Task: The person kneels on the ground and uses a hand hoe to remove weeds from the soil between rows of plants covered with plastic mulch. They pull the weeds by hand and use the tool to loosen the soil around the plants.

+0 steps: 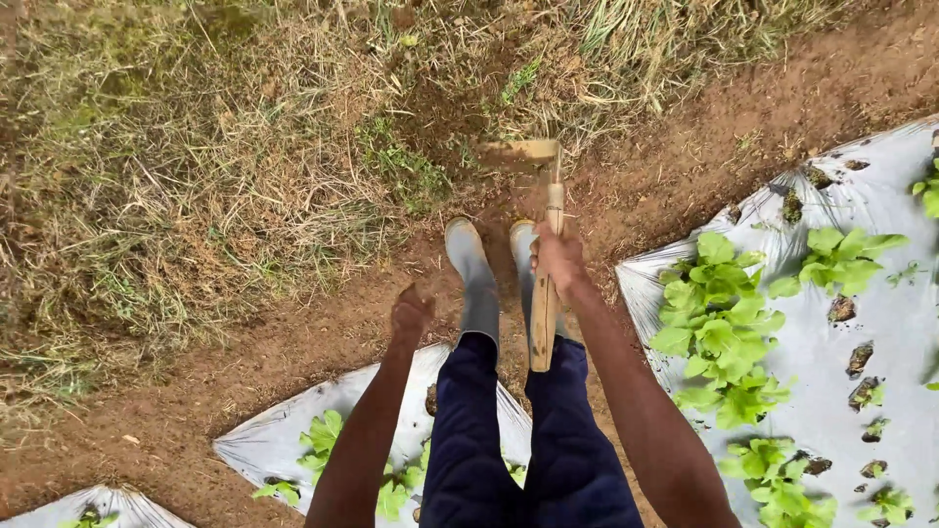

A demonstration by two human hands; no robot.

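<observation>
At the centre of the frame I see my right hand point(559, 256) with fingers wrapped around the wooden hoe point(544, 293), blade above my boots point(473, 269). My left hand point(411, 313) is loosely curled, holding nothing.

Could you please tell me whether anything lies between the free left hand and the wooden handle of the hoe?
Nothing visible does. The left hand, closed and holding nothing, hangs over bare brown soil; the grey rubber boots lie below the gap. The right hand grips the wooden-handled hoe.
</observation>
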